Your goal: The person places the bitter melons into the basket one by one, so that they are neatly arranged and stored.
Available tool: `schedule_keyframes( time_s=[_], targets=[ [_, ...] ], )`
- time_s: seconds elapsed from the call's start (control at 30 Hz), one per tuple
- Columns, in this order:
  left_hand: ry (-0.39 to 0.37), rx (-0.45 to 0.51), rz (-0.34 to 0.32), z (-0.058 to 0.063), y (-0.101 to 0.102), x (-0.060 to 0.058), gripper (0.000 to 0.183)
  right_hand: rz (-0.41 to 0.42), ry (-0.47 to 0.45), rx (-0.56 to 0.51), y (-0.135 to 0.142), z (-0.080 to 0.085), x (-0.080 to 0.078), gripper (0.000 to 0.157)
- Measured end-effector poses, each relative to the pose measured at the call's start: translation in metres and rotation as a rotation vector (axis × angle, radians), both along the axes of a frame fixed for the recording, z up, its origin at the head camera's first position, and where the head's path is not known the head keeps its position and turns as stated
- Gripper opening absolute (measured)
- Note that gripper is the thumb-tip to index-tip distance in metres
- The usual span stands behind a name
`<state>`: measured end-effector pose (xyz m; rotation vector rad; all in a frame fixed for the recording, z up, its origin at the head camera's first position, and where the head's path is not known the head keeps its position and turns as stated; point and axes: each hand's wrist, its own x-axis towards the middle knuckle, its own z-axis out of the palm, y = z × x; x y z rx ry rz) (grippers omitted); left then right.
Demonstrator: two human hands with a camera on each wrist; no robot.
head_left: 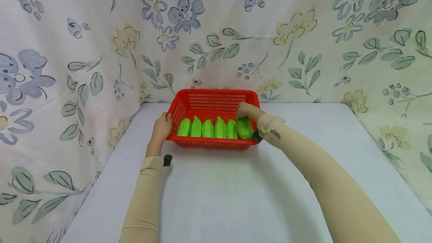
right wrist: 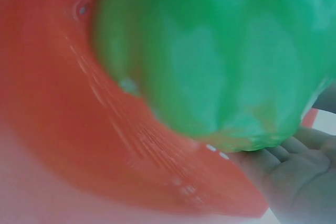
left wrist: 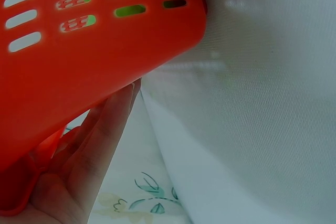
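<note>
A red plastic basket [head_left: 212,143] with slotted walls stands at the far side of the table. Inside it, several bright green, ridged bitter melons [head_left: 207,128] lie side by side in a row. My left hand [head_left: 162,126] grips the basket's left rim, with fingers reaching along the outer wall [left wrist: 100,51] in the left wrist view. At the basket's right end my right hand [head_left: 248,110] holds another bitter melon [head_left: 245,128] by its far end. That melon fills much of the right wrist view, the palm [right wrist: 299,177] beyond it; some fingertips are hidden behind the melon.
The white table [head_left: 216,198] extends in front of the basket and to both sides. A floral curtain [head_left: 216,40] hangs close behind the basket and along the left and right table edges.
</note>
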<state>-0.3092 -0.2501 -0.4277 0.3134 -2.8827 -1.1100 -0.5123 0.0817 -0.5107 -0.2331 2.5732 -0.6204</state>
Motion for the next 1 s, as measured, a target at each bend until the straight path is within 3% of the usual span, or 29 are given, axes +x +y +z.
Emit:
schedule_keyframes(
  time_s=[0.03, 0.07, 0.13, 0.27, 0.33, 0.4, 0.53, 0.63, 0.77, 0.9, 0.93, 1.0],
  targets=[
    [0.002, 0.002, -0.001, 0.000, 0.000, 0.000, 0.052, -0.003, 0.000, -0.008, -0.003, 0.028, 0.027, 0.027],
    [0.003, 0.004, -0.002, 0.000, 0.000, 0.000, 0.052, 0.004, 0.000, -0.019, -0.004, 0.047, 0.045, 0.027],
    [0.005, 0.007, -0.004, 0.001, 0.000, 0.000, 0.052, 0.009, 0.001, -0.042, -0.005, 0.067, 0.062, 0.026],
    [0.005, 0.010, -0.003, 0.001, 0.000, -0.001, 0.051, -0.003, 0.023, 0.020, -0.003, 0.037, 0.029, 0.008],
    [0.005, 0.010, -0.005, 0.001, 0.000, -0.001, 0.051, -0.024, 0.027, 0.063, -0.005, 0.034, 0.026, 0.008],
    [0.004, 0.006, -0.002, 0.001, 0.000, -0.001, 0.051, -0.039, 0.023, 0.072, -0.008, 0.044, 0.037, 0.013],
    [0.001, 0.005, 0.002, 0.000, 0.000, -0.002, 0.051, -0.097, -0.027, 0.056, -0.017, 0.100, 0.092, 0.025],
    [0.005, 0.004, 0.000, 0.001, 0.001, -0.002, 0.051, -0.111, -0.040, 0.040, -0.019, 0.123, 0.116, 0.037],
    [0.005, 0.005, -0.009, 0.002, 0.002, -0.003, 0.051, -0.107, -0.035, 0.022, -0.017, 0.132, 0.127, 0.037],
    [-0.002, 0.010, -0.012, 0.002, 0.004, -0.004, 0.052, -0.095, -0.021, -0.014, -0.014, 0.133, 0.130, 0.007],
    [-0.002, 0.009, -0.013, 0.002, 0.004, -0.004, 0.052, -0.090, -0.019, -0.026, -0.013, 0.133, 0.131, 0.006],
    [-0.004, 0.010, -0.012, 0.001, 0.005, -0.005, 0.052, -0.083, -0.014, -0.048, -0.011, 0.134, 0.133, 0.018]
  ],
)
